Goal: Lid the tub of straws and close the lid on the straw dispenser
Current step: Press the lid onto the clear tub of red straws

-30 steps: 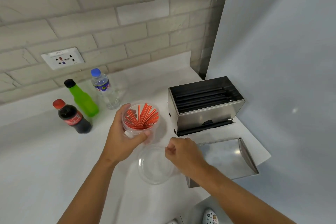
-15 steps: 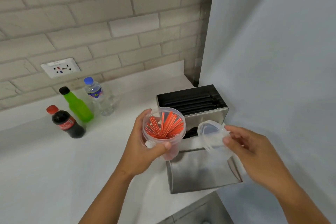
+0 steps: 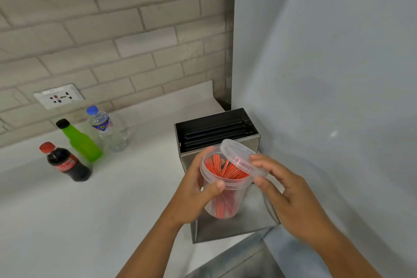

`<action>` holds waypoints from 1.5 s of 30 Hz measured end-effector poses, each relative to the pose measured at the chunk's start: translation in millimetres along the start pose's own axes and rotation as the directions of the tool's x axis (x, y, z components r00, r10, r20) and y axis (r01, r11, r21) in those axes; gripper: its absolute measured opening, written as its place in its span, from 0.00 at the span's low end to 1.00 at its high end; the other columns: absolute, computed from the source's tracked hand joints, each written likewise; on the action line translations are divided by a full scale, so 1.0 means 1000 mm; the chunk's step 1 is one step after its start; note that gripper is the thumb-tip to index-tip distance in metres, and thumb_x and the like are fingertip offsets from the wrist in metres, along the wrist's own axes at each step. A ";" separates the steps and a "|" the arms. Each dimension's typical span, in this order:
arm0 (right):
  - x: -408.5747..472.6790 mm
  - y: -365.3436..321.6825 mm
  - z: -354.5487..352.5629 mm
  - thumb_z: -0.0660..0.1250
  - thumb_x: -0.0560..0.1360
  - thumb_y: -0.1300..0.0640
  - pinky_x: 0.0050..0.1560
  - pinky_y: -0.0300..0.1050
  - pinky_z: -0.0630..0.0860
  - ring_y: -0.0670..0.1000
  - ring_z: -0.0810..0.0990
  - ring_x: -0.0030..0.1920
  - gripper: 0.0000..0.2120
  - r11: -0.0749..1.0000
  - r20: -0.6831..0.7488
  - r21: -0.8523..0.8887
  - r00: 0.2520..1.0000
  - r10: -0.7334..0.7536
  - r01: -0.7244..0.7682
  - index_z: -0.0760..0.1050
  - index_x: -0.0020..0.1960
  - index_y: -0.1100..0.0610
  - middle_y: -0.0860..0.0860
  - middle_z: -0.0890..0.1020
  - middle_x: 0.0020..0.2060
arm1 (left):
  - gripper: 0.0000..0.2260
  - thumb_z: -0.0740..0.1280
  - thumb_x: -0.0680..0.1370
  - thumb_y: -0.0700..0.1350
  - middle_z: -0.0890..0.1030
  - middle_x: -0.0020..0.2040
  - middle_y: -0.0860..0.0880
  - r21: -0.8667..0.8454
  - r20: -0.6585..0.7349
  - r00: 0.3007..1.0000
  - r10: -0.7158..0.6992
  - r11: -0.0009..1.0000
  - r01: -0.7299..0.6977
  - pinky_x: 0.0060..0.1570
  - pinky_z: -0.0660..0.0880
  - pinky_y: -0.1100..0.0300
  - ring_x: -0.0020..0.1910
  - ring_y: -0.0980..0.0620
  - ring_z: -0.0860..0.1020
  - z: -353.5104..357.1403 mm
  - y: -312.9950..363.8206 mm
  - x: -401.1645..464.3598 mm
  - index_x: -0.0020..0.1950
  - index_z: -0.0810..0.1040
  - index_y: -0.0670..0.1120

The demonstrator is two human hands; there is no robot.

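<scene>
My left hand grips a clear plastic tub full of red straws, held in the air in front of the steel straw dispenser. My right hand holds the clear round lid tilted over the tub's right rim, its left edge raised. The dispenser stands open at the top and black straws lie inside. Its flat steel lid lies on the counter in front of it, partly hidden by the tub and my hands.
A cola bottle, a green bottle and a water bottle stand at the left on the white counter. A wall socket is on the brick wall. A pale wall rises at the right.
The tub was lifted off the counter and brought in front of the dispenser. My right hand picked the lid up from the counter and has brought it onto the tub's right rim.
</scene>
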State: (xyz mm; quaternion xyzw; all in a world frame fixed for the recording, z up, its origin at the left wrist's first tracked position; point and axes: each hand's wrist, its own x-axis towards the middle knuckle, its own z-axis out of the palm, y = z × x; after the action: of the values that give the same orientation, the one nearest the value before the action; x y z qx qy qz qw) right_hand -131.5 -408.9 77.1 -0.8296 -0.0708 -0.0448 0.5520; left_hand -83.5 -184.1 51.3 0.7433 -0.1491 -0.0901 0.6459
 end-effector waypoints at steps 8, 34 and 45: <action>-0.006 0.009 -0.002 0.67 0.79 0.44 0.66 0.33 0.72 0.40 0.74 0.70 0.21 1.000 0.082 -0.004 0.997 -0.008 0.008 0.70 0.71 0.39 0.36 0.76 0.68 | 0.41 0.65 0.75 0.71 0.75 0.74 0.55 0.007 0.004 1.000 -0.007 1.000 0.007 0.69 0.77 0.53 0.74 0.49 0.74 0.018 0.002 0.002 0.82 0.60 0.52; 0.009 0.016 -0.001 0.69 0.76 0.46 0.62 0.46 0.80 0.47 0.80 0.65 0.20 0.997 0.057 0.063 0.998 -0.037 0.033 0.75 0.68 0.44 0.42 0.81 0.63 | 0.35 0.58 0.71 0.79 0.79 0.63 0.65 0.035 0.005 0.997 -0.081 0.996 0.081 0.61 0.79 0.59 0.66 0.60 0.79 0.023 0.015 0.013 0.75 0.65 0.65; 0.008 0.016 0.005 0.68 0.79 0.47 0.63 0.38 0.78 0.46 0.78 0.67 0.16 0.991 -0.003 0.120 0.999 -0.053 0.053 0.78 0.66 0.46 0.43 0.81 0.64 | 0.37 0.57 0.74 0.75 0.74 0.66 0.73 0.042 0.041 0.998 -0.054 0.998 0.052 0.60 0.76 0.71 0.68 0.67 0.75 0.022 0.019 0.010 0.80 0.55 0.65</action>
State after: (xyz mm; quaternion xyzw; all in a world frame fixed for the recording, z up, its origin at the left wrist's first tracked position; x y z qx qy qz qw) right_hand -120.7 -409.7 61.5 -0.7929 -0.0956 -0.0549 0.5993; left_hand -83.1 -210.4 67.2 0.7580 -0.1448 -0.1198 0.6246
